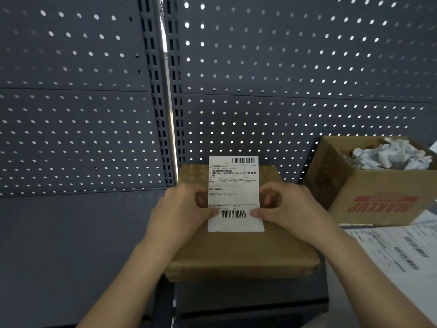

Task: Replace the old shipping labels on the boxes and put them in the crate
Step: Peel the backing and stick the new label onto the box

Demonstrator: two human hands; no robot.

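Observation:
A flat brown cardboard box [241,252] lies on the dark shelf in front of me. Over its top I hold a white shipping label [234,185] with barcodes at top and bottom; its upper edge sticks up past the box's far side. My left hand [182,209] pinches the label's lower left edge between thumb and curled fingers. My right hand [290,207] pinches the lower right edge the same way. Whether the label is stuck to the box cannot be told.
An open cardboard carton [378,197] printed "MAKEUP" stands at the right, filled with crumpled white paper [390,155]. Sheets of printed labels [402,252] lie in front of it. Grey pegboard panels [82,126] form the back wall.

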